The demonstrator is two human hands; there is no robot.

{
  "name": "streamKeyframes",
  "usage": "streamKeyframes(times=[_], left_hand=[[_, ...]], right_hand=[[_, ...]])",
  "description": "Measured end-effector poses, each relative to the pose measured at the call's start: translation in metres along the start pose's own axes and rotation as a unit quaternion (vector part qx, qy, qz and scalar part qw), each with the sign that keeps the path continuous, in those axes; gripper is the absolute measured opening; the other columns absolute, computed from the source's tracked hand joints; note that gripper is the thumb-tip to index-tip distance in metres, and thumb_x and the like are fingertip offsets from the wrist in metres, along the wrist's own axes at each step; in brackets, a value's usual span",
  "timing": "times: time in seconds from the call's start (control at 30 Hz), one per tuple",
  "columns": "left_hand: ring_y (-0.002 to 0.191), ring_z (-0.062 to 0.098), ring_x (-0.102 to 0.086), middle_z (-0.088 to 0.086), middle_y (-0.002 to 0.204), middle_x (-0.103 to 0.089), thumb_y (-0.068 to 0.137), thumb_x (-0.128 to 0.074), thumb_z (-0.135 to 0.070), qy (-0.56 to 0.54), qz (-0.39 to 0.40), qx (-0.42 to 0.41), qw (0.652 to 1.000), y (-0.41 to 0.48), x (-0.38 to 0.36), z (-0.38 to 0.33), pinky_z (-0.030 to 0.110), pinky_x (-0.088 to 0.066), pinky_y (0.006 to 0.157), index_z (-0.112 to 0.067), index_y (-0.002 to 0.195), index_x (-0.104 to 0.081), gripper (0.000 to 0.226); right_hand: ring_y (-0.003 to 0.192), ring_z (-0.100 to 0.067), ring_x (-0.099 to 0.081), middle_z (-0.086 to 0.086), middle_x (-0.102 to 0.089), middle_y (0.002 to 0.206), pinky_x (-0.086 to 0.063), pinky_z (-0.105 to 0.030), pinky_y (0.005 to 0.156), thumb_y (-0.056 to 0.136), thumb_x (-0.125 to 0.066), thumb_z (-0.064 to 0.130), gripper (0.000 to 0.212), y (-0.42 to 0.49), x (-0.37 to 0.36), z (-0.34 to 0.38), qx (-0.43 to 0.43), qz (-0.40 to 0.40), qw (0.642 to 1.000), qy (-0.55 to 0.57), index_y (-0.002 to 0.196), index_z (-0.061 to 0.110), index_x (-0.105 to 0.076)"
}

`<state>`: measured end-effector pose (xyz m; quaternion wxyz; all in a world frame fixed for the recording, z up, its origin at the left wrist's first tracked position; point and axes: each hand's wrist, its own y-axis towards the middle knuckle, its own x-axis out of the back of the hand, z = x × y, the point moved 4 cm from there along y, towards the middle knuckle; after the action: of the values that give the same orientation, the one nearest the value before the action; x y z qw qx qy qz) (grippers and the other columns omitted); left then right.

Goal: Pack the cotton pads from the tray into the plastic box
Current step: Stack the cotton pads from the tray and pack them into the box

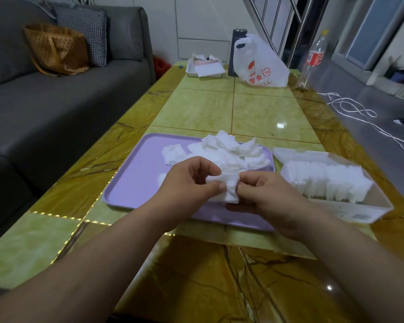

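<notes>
**Item:** small bundle of white square cotton pads (pixel 224 187). It is held above the near right part of the tray and pinched from both sides. The left hand (pixel 189 183) is curled onto its left edge with thumb and fingers. The right hand (pixel 264 194) is closed on its right edge the same way. The two-sided grip is judged to be for squaring the pads into one even stack before they are moved.

**Source:** loose heap of white cotton pads (pixel 229 150), piled on the far right of the shallow lilac plastic tray (pixel 131 178). A few stray pads are seen lying to its left. Much of the tray's left half is bare.

**Destination:** clear rectangular plastic box (pixel 369 207), set just beside the tray's right rim, presumably so that the carry is kept short. Packed white pads (pixel 324 180) are stood on edge in rows across most of it. A narrow strip is left open along the near wall, and this is judged to be the next slot.

**Edges:** the tray's raised rim and the box's left wall must both be cleared on the way across.

**Surroundings:** glossy green-and-amber tiled table (pixel 266 113), with open surface beyond the tray. The table's right edge runs close to the box. A grey fabric sofa (pixel 56 101) is placed to the left. A white printed plastic bag (pixel 261 64) is at the far end, well apart.
</notes>
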<state>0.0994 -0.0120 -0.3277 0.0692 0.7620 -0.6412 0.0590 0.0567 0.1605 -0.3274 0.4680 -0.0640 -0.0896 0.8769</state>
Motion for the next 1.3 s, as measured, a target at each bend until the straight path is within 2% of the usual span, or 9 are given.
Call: streamKeyframes(times=[0.17,0.3,0.47,0.57,0.67,0.83,1.07,1.17,1.3], left_hand=[[0.068,0.007,-0.055,-0.005,0.088,-0.067,0.076,-0.089,-0.023,0.08,-0.04,-0.021,0.996,0.002,0.001,-0.002,0.018,-0.048,0.064,-0.028,0.098,-0.071,0.029],[0.063,0.001,-0.052,-0.007,0.082,-0.061,0.073,-0.091,-0.037,0.125,-0.036,0.001,0.992,0.004,-0.001,0.001,0.013,-0.043,0.06,-0.032,0.117,-0.067,0.05],[0.056,0.008,-0.052,0.001,0.067,-0.06,0.084,-0.084,-0.022,0.055,0.001,0.029,0.998,0.003,-0.003,0.006,0.018,-0.042,0.053,-0.019,0.094,-0.072,0.016],[0.063,0.011,-0.061,0.003,0.073,-0.069,0.086,-0.081,-0.016,0.036,0.0,0.003,0.999,0.004,-0.007,0.003,0.032,-0.053,0.064,-0.019,0.089,-0.073,0.01],[0.068,0.008,-0.058,-0.011,0.089,-0.069,0.089,-0.075,-0.019,0.16,-0.068,-0.046,0.984,0.009,-0.005,0.005,0.025,-0.05,0.069,-0.026,0.102,-0.072,0.015],[0.111,0.021,-0.06,-0.002,0.132,-0.056,0.097,-0.06,-0.032,0.347,-0.04,-0.034,0.937,0.019,-0.015,0.012,0.036,-0.048,0.098,-0.027,0.138,-0.056,0.041],[0.11,0.024,-0.062,0.0,0.115,-0.064,0.089,-0.064,-0.031,0.381,0.036,0.035,0.923,0.023,-0.018,0.01,0.037,-0.052,0.094,-0.025,0.145,-0.047,0.059],[0.09,0.022,-0.066,-0.002,0.088,-0.066,0.086,-0.068,-0.023,0.325,0.048,0.066,0.942,0.017,-0.018,0.006,0.03,-0.052,0.074,-0.022,0.131,-0.056,0.046],[0.073,0.022,-0.06,0.001,0.073,-0.063,0.08,-0.069,-0.018,0.305,0.043,0.087,0.947,0.011,-0.015,0.003,0.025,-0.042,0.059,-0.017,0.081,-0.065,0.005]], right_hand=[[0.111,-0.035,-0.071,-0.025,-0.073,0.115,-0.057,-0.052,0.098,0.087,-0.067,-0.003,0.028,-0.002,0.002,0.004,-0.002,0.014,1.0,-0.006,0.115,-0.001,-0.072],[0.108,-0.037,-0.072,-0.024,-0.075,0.108,-0.06,-0.048,0.089,0.093,-0.067,0.001,0.017,0.001,0.008,-0.002,0.002,-0.062,0.998,-0.014,0.11,-0.001,-0.071],[0.091,-0.027,-0.074,-0.016,-0.076,0.103,-0.061,-0.048,0.079,0.099,-0.055,-0.001,0.021,0.004,0.004,-0.004,-0.015,-0.047,0.998,-0.025,0.113,0.008,-0.068],[0.088,-0.026,-0.076,-0.012,-0.076,0.104,-0.063,-0.044,0.069,0.101,-0.058,0.007,0.017,0.005,0.002,-0.002,0.012,-0.07,0.995,-0.066,0.114,0.011,-0.067],[0.086,-0.036,-0.076,-0.012,-0.074,0.105,-0.065,-0.048,0.071,0.103,-0.055,0.015,0.013,0.006,0.013,0.001,0.047,-0.181,0.977,-0.105,0.111,0.017,-0.065],[0.091,-0.035,-0.074,-0.009,-0.069,0.109,-0.063,-0.05,0.083,0.104,-0.046,0.017,0.017,0.005,0.028,-0.008,0.025,-0.25,0.964,-0.09,0.112,0.021,-0.06],[0.087,-0.028,-0.077,-0.003,-0.07,0.102,-0.063,-0.046,0.084,0.105,-0.047,0.016,0.018,0.01,0.029,-0.017,0.023,-0.228,0.969,-0.093,0.097,0.029,-0.057],[0.08,-0.021,-0.077,-0.002,-0.071,0.103,-0.063,-0.037,0.077,0.105,-0.048,0.02,0.015,0.009,0.028,-0.018,0.025,-0.234,0.963,-0.13,0.097,0.028,-0.057],[0.079,-0.02,-0.077,-0.005,-0.072,0.105,-0.063,-0.044,0.083,0.105,-0.05,0.022,0.01,0.008,0.026,-0.019,0.026,-0.23,0.964,-0.133,0.105,0.026,-0.059]])
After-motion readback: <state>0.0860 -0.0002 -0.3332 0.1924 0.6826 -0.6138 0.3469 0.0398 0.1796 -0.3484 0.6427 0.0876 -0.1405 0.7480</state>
